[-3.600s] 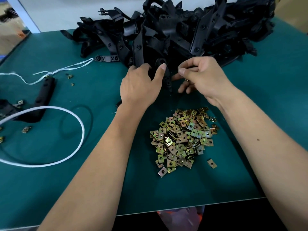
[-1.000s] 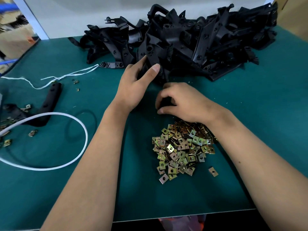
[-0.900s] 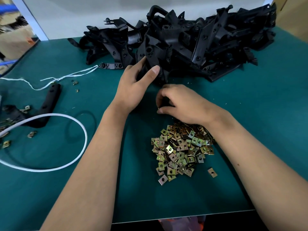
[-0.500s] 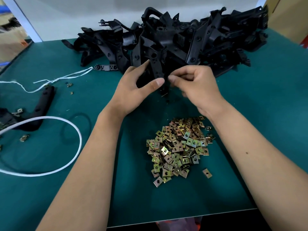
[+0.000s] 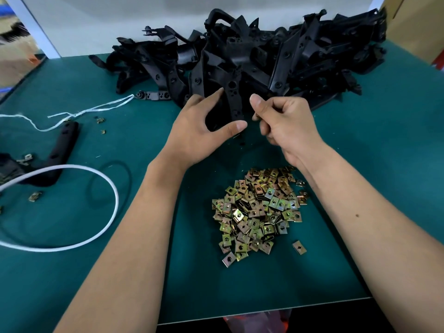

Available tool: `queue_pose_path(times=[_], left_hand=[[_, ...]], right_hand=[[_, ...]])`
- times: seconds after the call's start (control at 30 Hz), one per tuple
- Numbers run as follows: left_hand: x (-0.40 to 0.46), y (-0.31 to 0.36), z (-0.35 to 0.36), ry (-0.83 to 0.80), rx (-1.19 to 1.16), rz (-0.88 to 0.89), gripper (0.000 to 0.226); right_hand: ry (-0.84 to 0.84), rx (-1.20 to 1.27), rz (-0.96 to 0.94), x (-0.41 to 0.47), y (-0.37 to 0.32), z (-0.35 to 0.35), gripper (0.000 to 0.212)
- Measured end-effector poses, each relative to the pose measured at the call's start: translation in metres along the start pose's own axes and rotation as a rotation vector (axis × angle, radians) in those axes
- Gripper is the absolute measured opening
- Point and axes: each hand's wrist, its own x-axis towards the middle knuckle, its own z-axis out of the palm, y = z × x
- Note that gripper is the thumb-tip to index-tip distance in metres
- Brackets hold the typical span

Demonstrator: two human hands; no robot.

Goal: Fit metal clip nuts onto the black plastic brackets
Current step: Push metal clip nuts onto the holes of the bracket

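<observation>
The left hand [image 5: 199, 131] is gripping a flat, matte black plastic bracket [image 5: 234, 102] with round holes moulded along its strip, thumb curled under the lower end and index finger lying along its left edge; the piece is standing nearly upright in front of the big tangled heap of black plastic brackets [image 5: 276, 56] at the back of the green tabletop [image 5: 384, 145]. Just to its right, the right hand [image 5: 286, 123] is curling its fingers [image 5: 258, 102] inward, thumb tip against them in a pinch; whether a clip is sitting between them cannot be told. Near the front, between the forearms, a loose mound of square, yellowish zinc-plated metal clip nuts [image 5: 259, 210] is lying, each thin and shiny with a centre hole, and one stray clip nut [image 5: 299, 247] is lying beside it. At left, a smooth white plastic strap loop [image 5: 105, 227] is curving over a long black bracket [image 5: 61, 150], with a frayed white string [image 5: 72, 115] lying beyond it.
</observation>
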Motion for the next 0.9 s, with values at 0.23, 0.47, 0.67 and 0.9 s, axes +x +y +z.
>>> queue_pose_path(times=[0.23, 0.47, 0.67, 0.9], left_hand=[[0.0, 0.0, 0.002, 0.006, 0.024, 0.005, 0.1], [0.001, 0.001, 0.002, 0.012, 0.036, 0.017, 0.095], [0.001, 0.001, 0.003, 0.02, 0.052, 0.024, 0.102], [0.001, 0.001, 0.005, 0.02, 0.065, 0.051, 0.104]], right_hand=[[-0.093, 0.045, 0.069, 0.003, 0.002, -0.001, 0.022], [-0.206, 0.158, 0.123, 0.006, 0.0, -0.008, 0.011], [-0.16, 0.148, 0.129, 0.007, 0.0, -0.009, 0.005], [-0.187, 0.136, 0.205, 0.009, -0.001, -0.015, 0.002]])
